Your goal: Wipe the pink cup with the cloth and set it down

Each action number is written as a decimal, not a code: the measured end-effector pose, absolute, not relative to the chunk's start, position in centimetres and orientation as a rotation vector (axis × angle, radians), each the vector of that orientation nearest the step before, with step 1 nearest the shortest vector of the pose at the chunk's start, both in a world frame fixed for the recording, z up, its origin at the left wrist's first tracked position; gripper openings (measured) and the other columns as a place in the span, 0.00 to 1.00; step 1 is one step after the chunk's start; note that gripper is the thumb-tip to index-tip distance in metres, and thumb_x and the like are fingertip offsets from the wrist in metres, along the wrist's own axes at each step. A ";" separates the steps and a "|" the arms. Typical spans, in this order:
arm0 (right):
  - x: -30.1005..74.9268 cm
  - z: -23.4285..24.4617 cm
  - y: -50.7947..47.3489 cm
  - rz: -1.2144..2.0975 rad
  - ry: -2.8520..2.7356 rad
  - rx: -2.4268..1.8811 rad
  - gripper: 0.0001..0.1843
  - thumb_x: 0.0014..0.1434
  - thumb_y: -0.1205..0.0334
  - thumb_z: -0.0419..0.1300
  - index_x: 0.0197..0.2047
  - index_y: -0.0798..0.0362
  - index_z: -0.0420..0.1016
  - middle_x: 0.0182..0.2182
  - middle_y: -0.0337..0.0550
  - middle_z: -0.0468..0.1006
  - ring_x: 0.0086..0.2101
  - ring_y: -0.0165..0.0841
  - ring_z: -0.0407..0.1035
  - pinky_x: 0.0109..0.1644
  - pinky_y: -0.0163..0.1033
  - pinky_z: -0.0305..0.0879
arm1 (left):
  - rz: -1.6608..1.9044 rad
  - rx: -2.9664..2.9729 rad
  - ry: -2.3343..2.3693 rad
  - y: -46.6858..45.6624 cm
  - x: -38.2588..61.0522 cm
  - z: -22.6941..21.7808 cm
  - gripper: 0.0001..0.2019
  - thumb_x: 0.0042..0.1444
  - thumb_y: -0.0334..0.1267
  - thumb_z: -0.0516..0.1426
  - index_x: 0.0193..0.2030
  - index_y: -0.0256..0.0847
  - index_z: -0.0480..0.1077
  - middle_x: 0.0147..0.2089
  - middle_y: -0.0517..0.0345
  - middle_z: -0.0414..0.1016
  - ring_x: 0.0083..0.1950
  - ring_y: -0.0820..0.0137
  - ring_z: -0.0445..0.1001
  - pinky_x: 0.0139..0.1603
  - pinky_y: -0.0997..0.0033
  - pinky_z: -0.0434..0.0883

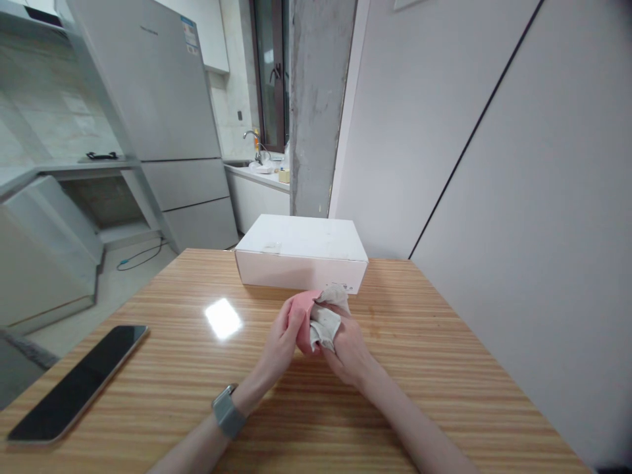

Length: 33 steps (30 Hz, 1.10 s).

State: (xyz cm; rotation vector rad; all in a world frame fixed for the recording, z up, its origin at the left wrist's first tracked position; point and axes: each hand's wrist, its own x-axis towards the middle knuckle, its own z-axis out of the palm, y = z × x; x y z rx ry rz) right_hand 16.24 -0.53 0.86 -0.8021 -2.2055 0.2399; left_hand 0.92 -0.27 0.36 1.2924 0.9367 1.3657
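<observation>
our left hand (pixel 282 339) is curled around a small pink object (pixel 303 311), and our right hand (pixel 349 350) grips a crumpled grey cloth (pixel 326 324) pressed against it. both sit at the middle of the wooden bench (pixel 444 368), just in front of a closed white box (pixel 301 253). a dark phone (pixel 79 382) lies well off to the left.

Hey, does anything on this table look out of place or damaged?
Nothing spilled. The phone lies askew near the table's left edge, and the box lid shows faint smudges. The left hand and right hand hold a pink thing and a crumpled cloth.
</observation>
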 end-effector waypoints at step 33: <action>16.7 -0.6 -0.1 0.077 -2.039 -0.755 0.19 0.59 0.62 0.48 0.53 0.50 0.67 0.49 0.50 0.74 0.52 0.44 0.65 0.56 0.53 0.61 | 1.027 0.897 0.345 0.3 0.3 0.4 0.26 0.55 0.42 0.59 0.61 0.41 0.63 0.62 0.50 0.66 0.63 0.57 0.62 0.59 0.61 0.60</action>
